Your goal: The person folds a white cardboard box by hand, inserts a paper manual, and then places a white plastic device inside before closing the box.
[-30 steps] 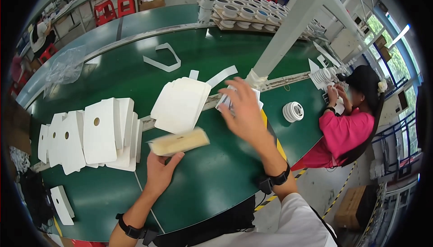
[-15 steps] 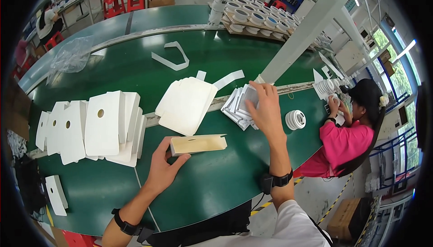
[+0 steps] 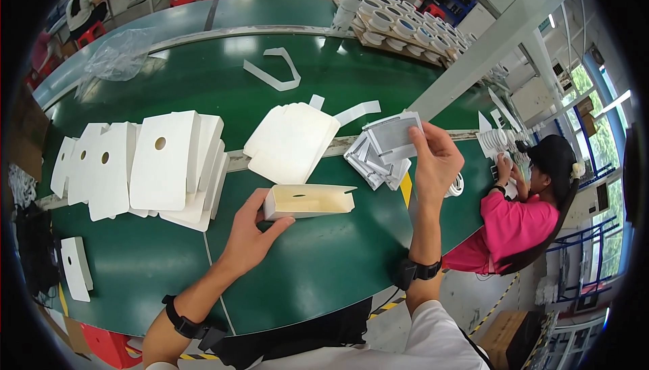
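Note:
My left hand [image 3: 255,229] grips one end of a narrow white cardboard box [image 3: 309,202], its long side open and its pale inside facing up. Pinched in my right hand [image 3: 436,157] is a flat grey printed sheet, perhaps a folded leaflet [image 3: 391,136], raised over a loose pile of similar leaflets [image 3: 368,166]. Between the hands and farther back lies a stack of flat white cards [image 3: 289,139]. To the left, flat white cartons with round holes [image 3: 162,170] overlap in a row.
A small white box [image 3: 76,268] stands at the left front edge. White rings [image 3: 455,185] sit partly behind my right wrist. A co-worker in pink [image 3: 520,214] works at the right. Farther back are a metal post [image 3: 487,52], paper strips [image 3: 274,72], crumpled plastic [image 3: 118,55] and racked round parts [image 3: 399,28].
My right hand has closed on a leaflet and lifted it off the pile. My left hand still holds the box. The whole view has shifted slightly.

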`<state>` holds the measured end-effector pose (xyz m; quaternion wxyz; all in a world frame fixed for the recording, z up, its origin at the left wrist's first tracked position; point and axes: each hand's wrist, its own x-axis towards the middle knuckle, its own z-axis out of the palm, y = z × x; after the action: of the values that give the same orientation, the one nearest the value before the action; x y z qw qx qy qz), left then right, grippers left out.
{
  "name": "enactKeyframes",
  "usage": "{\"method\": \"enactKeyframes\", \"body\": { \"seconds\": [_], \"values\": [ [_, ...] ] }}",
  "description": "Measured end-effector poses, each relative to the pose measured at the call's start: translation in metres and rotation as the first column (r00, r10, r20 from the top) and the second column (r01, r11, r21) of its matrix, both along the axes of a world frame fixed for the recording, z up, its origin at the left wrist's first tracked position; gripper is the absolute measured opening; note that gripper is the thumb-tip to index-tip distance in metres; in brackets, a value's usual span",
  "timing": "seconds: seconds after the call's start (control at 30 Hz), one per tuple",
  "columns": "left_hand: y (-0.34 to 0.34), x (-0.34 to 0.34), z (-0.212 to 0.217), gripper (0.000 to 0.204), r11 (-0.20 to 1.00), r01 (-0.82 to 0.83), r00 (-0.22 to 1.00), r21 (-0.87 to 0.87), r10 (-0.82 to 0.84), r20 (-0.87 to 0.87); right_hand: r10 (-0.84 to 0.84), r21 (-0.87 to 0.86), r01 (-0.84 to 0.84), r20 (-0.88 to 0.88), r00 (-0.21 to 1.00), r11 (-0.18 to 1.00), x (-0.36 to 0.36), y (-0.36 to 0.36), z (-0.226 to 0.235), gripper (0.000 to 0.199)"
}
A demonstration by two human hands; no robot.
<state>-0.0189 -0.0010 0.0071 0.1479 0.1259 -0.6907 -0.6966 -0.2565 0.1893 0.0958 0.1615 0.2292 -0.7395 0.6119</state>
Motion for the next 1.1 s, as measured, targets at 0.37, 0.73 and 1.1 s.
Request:
{"method": "enactKeyframes", "body": {
  "seconds": [0.37,0.73,1.1],
  "values": [
    [0.003,-0.001,0.001,0.04,0.999,-0.034,0.999,-0.002,0.034,-0.011,-0.104,0.349,0.227,-0.338,0.935,0.909,-0.017,-0.003,-0.005,0.014],
    [0.001,0.001,0.001,0.041,1.0,-0.011,1.0,0.003,0.011,-0.016,0.135,-0.412,-0.199,-0.178,0.975,0.889,0.011,0.0,-0.012,0.01],
    [0.001,-0.001,-0.004,0.041,1.0,-0.005,0.999,-0.022,0.004,-0.034,0.317,-0.416,-0.365,-0.182,0.931,0.833,0.038,-0.004,-0.017,0.011]
  ]
}}
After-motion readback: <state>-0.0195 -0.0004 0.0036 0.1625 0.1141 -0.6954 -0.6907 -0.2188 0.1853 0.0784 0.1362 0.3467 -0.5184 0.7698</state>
